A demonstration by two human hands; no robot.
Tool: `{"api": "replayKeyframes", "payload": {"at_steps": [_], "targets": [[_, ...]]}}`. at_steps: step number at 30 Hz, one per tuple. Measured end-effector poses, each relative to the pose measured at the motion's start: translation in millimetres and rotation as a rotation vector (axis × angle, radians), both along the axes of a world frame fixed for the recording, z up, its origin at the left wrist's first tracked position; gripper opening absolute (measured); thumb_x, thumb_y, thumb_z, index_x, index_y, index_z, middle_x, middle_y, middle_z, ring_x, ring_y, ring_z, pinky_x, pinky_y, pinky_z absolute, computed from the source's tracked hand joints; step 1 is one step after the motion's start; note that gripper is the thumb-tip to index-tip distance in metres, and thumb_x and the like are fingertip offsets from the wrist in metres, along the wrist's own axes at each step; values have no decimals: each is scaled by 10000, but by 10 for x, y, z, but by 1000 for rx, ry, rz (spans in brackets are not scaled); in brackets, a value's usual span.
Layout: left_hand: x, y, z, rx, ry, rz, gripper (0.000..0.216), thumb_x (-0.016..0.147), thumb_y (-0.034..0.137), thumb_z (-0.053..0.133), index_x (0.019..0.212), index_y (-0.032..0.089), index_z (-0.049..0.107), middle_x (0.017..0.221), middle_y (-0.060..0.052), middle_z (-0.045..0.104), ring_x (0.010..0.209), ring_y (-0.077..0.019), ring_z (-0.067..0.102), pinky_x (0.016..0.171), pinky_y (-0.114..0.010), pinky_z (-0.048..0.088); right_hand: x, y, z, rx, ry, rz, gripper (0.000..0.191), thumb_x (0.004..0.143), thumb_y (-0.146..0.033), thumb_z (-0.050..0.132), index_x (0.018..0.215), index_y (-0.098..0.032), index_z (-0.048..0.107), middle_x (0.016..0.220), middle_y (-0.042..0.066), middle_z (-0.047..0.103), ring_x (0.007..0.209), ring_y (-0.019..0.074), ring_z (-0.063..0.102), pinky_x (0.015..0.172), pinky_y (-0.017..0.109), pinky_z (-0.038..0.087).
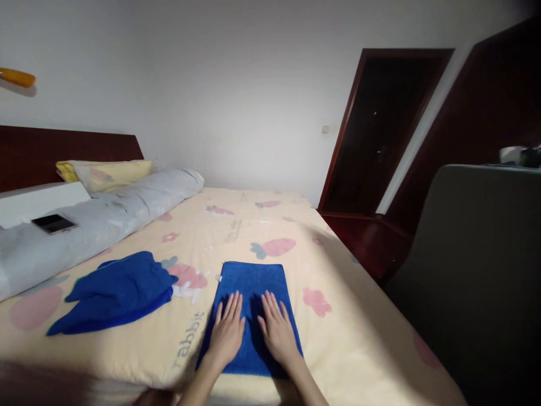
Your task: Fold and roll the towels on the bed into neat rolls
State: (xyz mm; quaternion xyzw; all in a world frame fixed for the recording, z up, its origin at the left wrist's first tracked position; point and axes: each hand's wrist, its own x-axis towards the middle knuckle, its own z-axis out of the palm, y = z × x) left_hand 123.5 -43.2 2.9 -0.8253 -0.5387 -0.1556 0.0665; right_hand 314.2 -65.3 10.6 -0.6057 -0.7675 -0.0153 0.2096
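At the near edge of the bed (262, 225), you have both palms down on the folded blue towel (252, 277), which lies on it as a neat rectangle with its long side running away from you. Your left hand (227, 334) and right hand (278, 334) rest side by side on the towel's near half, close together but not touching, with a strip of blue showing between them. The fingers (234, 307) are straight and slightly fanned, flat on the pile. Neither hand is closed around anything or pinching an edge. By the look of it, the step in hand is pressing the fold flat and smoothing it. The far half of the towel lies uncovered beyond your fingertips, and each hand's outer edge sits close to a side border of the towel. Any next move on this towel calls for even pressure outward from the middle so the layers do not creep. Lifting it would call for fingers curled under a border to get a hold. Off to your left, well apart from the hands, a second blue cloth (118, 290) lies loosely bunched on the bed.
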Motion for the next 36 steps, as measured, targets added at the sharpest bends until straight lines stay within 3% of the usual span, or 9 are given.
{"api": "replayKeyframes", "payload": {"at_steps": [4,8,13,18,22,25,31,36], "targets": [[338,424,94,-154,20,89,546,968,269,285,1502,155,283,1573,-71,243,1455,-228,233,1165,-487,257,-247,452,51,-172,-14,14,529,1002,-399,240,1485,-195,307,1561,67,239,1453,219,209,1173,457,240],[61,568,-35,-179,16,93,560,988,430,262,1495,195,309,1567,-66,269,1445,-221,266,1161,-491,256,52,504,-89,-220,-32,-51,611,978,-539,255,1485,-203,302,1567,64,225,1458,228,195,1182,478,200],[-383,560,-121,-128,21,109,535,990,472,256,1479,273,344,1550,-29,328,1434,-215,296,1159,-491,247,555,393,-234,-228,-6,-212,695,957,-608,237,1495,-168,269,1569,81,225,1456,226,206,1189,483,177],[-495,452,-97,-16,5,155,499,990,416,291,1418,224,462,1505,-86,412,1397,-251,370,1135,-509,281,655,300,-275,-186,3,-255,716,955,-608,254,1484,-129,300,1555,117,258,1451,244,223,1183,486,201],[-481,195,-94,103,-20,31,474,987,330,307,1430,231,443,1513,-70,407,1400,-242,366,1129,-477,310,545,82,-268,-39,29,-142,660,966,-573,279,1495,-178,285,1556,102,272,1444,238,249,1168,489,246],[-306,147,-41,48,-9,-86,511,968,226,287,1472,215,363,1541,-56,362,1419,-201,329,1125,-427,333,317,66,-137,-10,44,9,574,997,-466,258,1501,-192,274,1561,85,275,1452,214,227,1172,463,243],[286,761,156,-199,32,-53,584,905,124,284,1488,99,308,1569,-119,275,1458,-207,227,1162,-430,265,-212,766,191,-240,34,152,553,939,-198,314,1491,-167,300,1553,82,310,1446,177,245,1157,389,265],[275,1249,126,-249,37,14,551,959,260,283,1499,154,294,1582,-92,247,1466,-212,200,1173,-474,217,-98,1174,111,-266,5,78,544,983,-383,302,1481,-164,324,1561,112,280,1456,213,217,1165,440,216]]}}
